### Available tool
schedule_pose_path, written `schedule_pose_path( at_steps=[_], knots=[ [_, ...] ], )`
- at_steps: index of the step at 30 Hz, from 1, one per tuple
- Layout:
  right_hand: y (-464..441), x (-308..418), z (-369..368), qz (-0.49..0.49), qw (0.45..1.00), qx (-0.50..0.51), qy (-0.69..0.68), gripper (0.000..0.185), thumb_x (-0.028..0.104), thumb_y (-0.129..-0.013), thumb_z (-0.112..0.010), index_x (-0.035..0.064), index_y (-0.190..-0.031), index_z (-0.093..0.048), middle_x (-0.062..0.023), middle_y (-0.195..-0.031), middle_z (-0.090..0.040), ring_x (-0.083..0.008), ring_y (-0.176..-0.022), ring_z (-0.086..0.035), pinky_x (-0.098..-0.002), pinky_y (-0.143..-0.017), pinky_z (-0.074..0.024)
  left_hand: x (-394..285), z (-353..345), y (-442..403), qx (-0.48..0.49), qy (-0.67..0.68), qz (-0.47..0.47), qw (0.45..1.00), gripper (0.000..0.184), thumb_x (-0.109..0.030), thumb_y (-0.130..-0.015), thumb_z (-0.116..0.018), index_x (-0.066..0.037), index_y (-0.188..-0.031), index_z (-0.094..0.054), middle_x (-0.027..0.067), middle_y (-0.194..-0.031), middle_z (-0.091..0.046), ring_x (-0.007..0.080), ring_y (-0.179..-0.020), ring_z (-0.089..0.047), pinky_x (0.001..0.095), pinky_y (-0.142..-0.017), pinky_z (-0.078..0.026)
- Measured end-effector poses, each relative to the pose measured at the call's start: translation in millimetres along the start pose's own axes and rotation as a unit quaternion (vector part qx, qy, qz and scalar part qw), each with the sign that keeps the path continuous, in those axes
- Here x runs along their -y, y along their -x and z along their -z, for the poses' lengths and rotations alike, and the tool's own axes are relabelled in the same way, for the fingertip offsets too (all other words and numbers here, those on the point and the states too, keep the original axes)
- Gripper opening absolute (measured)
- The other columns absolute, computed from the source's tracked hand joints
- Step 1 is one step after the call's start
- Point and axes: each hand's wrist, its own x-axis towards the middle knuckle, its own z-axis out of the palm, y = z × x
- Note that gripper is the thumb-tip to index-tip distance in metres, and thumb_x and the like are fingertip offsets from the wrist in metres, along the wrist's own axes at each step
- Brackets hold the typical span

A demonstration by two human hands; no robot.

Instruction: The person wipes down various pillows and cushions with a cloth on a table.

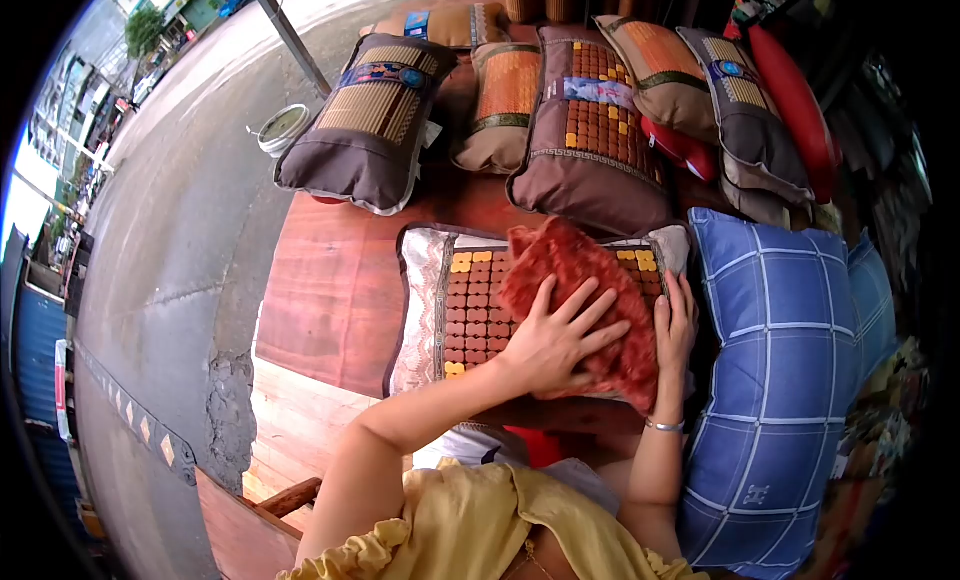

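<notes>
A pillow [480, 310] faced with brown and yellow tiles, its side panels pale and patterned, lies flat before me. On its right half rests a crumpled, fuzzy red cloth [610, 280]. My left hand [568, 342] lies flat on this cloth with fingers spread. Along the pillow's right end is my right hand [676, 325], fingers stretched out and thumb beside the cloth's edge. A silver bangle [664, 425] circles the right wrist. Under my palms the cloth's contact with the pillow is hidden.
Several tile- and bamboo-faced pillows [595, 130] line the back of the reddish wooden table [325, 270]. A blue checked pillow [770, 380] stands close on my right. Beyond the table's left edge are a white bucket [284, 130], a pole [290, 38] and a paved road [160, 250].
</notes>
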Motion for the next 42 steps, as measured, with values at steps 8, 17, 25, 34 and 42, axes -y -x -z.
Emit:
schedule_pose_path(
  at_steps=[8,17,25,34,42],
  knots=[
    [1,15,1,-0.033,0.999,0.000,-0.017,0.044,0.033,-0.102,-0.045,0.0096,-0.137,-0.056,-0.0197,-0.145,-0.047,-0.0379,-0.134,-0.043,-0.0460,-0.110,-0.0335,100,5,1,0.072,0.082,0.237,0.966,0.077,-0.069,-0.085,-0.055,-0.023,-0.146,-0.045,0.0128,-0.152,-0.041,0.0342,-0.143,-0.034,0.0662,-0.110,-0.022],
    [3,3,-3,-0.021,1.000,-0.005,-0.013,0.042,0.028,-0.103,-0.042,0.0088,-0.139,-0.055,-0.0184,-0.147,-0.046,-0.0361,-0.135,-0.042,-0.0460,-0.111,-0.0333,106,-11,159,-0.099,0.134,0.245,0.955,0.080,-0.052,-0.086,-0.062,-0.016,-0.152,-0.034,0.0231,-0.157,-0.024,0.0446,-0.146,-0.020,0.0553,-0.117,-0.021],
    [3,5,-1,-0.012,1.000,0.004,-0.005,0.043,0.026,-0.104,-0.041,0.0078,-0.141,-0.052,-0.0172,-0.148,-0.045,-0.0333,-0.137,-0.041,-0.0430,-0.113,-0.0298,10,-37,200,-0.102,0.048,0.261,0.959,0.091,-0.057,-0.074,-0.074,-0.018,-0.149,-0.041,0.0269,-0.156,-0.025,0.0445,-0.146,-0.022,0.0644,-0.113,-0.016],
    [2,1,-1,-0.006,1.000,0.008,-0.001,0.043,0.024,-0.104,-0.039,0.0059,-0.141,-0.051,-0.0188,-0.148,-0.045,-0.0346,-0.137,-0.041,-0.0423,-0.113,-0.0299,13,-11,105,-0.078,0.037,0.001,0.996,0.057,-0.058,-0.084,-0.061,-0.017,-0.124,-0.057,0.0159,-0.159,-0.029,0.0359,-0.149,-0.022,0.0707,-0.110,-0.014],
    [-2,-28,-6,0.010,1.000,0.022,0.002,0.042,0.027,-0.104,-0.042,0.0082,-0.140,-0.053,-0.0206,-0.146,-0.045,-0.0362,-0.136,-0.042,-0.0443,-0.112,-0.0315,-5,-18,-23,-0.075,0.091,0.017,0.993,0.081,-0.043,-0.076,-0.069,-0.018,-0.148,-0.041,0.0154,-0.153,-0.036,0.0348,-0.143,-0.032,0.0663,-0.111,-0.022]
  ],
)
